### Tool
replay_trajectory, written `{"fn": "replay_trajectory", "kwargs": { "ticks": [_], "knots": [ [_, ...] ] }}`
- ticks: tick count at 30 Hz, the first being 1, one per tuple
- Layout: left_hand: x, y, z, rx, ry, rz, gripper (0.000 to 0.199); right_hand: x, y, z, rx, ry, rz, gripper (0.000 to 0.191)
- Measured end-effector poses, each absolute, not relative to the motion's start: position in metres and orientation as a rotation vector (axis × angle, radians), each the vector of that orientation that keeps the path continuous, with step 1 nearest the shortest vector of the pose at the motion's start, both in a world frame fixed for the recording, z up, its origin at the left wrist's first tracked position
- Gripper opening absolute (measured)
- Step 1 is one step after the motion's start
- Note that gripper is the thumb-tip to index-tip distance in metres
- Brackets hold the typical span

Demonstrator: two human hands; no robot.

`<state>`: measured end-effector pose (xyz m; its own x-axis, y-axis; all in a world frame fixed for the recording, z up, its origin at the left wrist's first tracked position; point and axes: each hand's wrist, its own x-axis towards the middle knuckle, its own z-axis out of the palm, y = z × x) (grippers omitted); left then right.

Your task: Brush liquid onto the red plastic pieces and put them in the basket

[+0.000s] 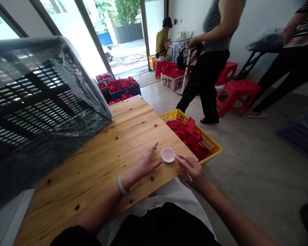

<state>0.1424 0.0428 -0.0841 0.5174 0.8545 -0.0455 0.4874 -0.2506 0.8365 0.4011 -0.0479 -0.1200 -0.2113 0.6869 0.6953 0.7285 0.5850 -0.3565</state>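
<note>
A small white dish (167, 155) with pale pink contents stands on the wooden table (133, 136), near its right corner. My left hand (149, 160) is just left of the dish, thumb and fingers apart, holding nothing. A pale bracelet circles that wrist. On the dish's other side, my right hand (191, 169) pinches a thin stick (188, 175) that looks like a fine paintbrush. Its narrow golden end points up and away beside the dish's rim; bristles are too small to make out.
A plastic-wrapped dark crate (41, 102) fills the table's left side. Beyond the right edge sits a yellow basket (213, 145) of red pieces. More crates of red pieces (122, 83) stand by the doorway. A standing person (215, 44), a seated person (162, 42) and red stools (238, 92) are farther off.
</note>
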Motion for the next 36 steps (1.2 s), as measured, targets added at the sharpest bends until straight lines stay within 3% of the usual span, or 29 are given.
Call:
{"fn": "replay_trajectory", "kwargs": {
  "ticks": [12, 23, 27, 30, 33, 36],
  "knots": [
    [0.08, -0.018, -0.082, 2.021, 1.247, 0.629, 0.058, 0.393, 0.004, -0.115, -0.956, -2.521, -0.298, 0.048],
    [0.049, -0.033, -0.084, 1.973, 1.352, 0.658, 0.053, 0.399, -0.001, -0.126, -0.99, -2.526, -0.206, 0.061],
    [0.063, -0.034, -0.083, 1.968, 1.348, 0.638, 0.042, 0.401, -0.003, -0.124, -1.058, -2.415, -0.111, 0.065],
    [0.092, -0.029, -0.08, 1.985, 1.318, 0.609, 0.036, 0.399, -0.006, -0.124, -1.141, -2.269, -0.053, 0.048],
    [0.133, -0.019, -0.076, 2.026, 1.292, 0.573, 0.043, 0.394, -0.009, -0.128, -1.183, -2.116, -0.007, 0.025],
    [0.174, -0.007, -0.073, 2.084, 1.289, 0.518, 0.053, 0.389, -0.01, -0.136, -1.184, -1.982, 0.016, 0.021]
  ]
}}
